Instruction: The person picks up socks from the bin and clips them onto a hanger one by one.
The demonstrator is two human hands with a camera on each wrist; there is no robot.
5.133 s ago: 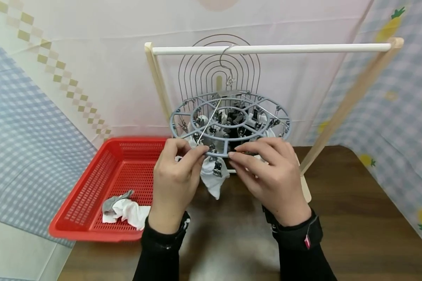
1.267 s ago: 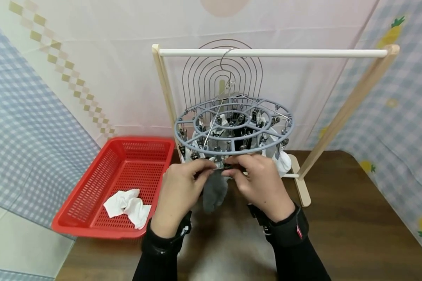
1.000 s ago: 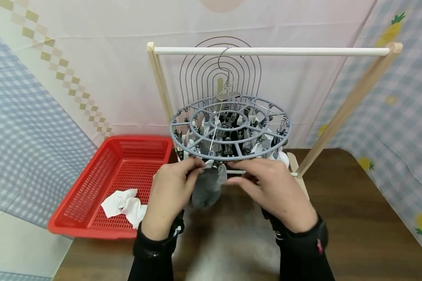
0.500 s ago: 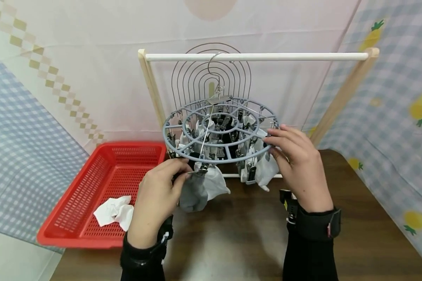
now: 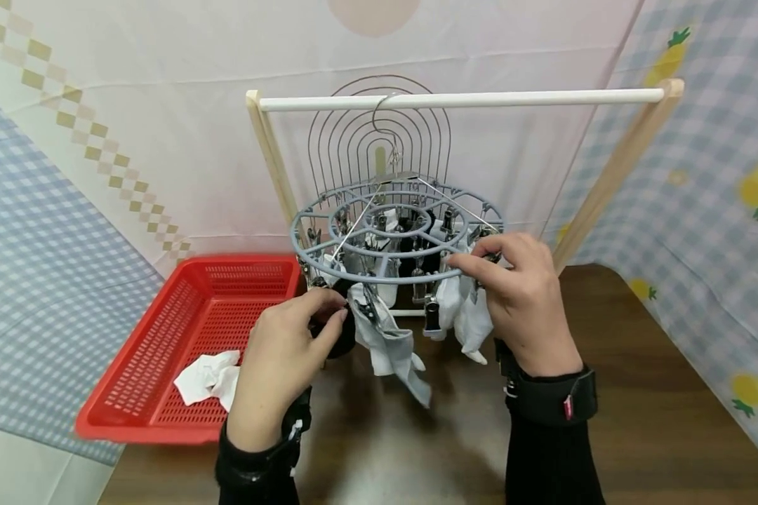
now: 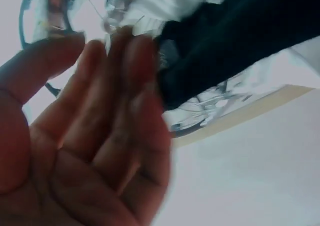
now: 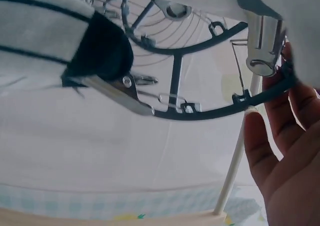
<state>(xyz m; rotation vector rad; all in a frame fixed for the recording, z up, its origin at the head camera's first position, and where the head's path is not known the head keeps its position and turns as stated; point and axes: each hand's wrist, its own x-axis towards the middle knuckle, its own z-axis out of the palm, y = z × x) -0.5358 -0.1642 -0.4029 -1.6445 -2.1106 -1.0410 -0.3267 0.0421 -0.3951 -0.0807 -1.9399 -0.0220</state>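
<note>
A round blue-grey clip hanger (image 5: 385,279) hangs by its hook, with socks clipped below it. My right hand (image 5: 527,301) pinches its rim at the right front, thumb on one side and fingers on the other in the right wrist view. My left hand (image 5: 284,358) is at the left front, its fingers loosely bent and holding nothing. Beside its fingertips hangs a black sock (image 6: 215,46), largely hidden in the head view. A light grey-and-white sock (image 5: 385,344) dangles at the front from a metal clip (image 5: 368,305). White socks (image 5: 474,322) hang near the right hand.
A red basket (image 5: 126,379) stands on the brown table (image 5: 410,456) at the left, with crumpled white cloth (image 5: 205,377) inside. A white bar (image 5: 512,99) on wooden legs (image 5: 613,175) carries the hanger. Patterned cloth (image 5: 720,231) lines the sides.
Grey cloth has gone from the basket to the hanger. My left hand has let go of the grey sock there. The hanger has turned, its front wire swinging left; my right hand moved to its right rim.
</note>
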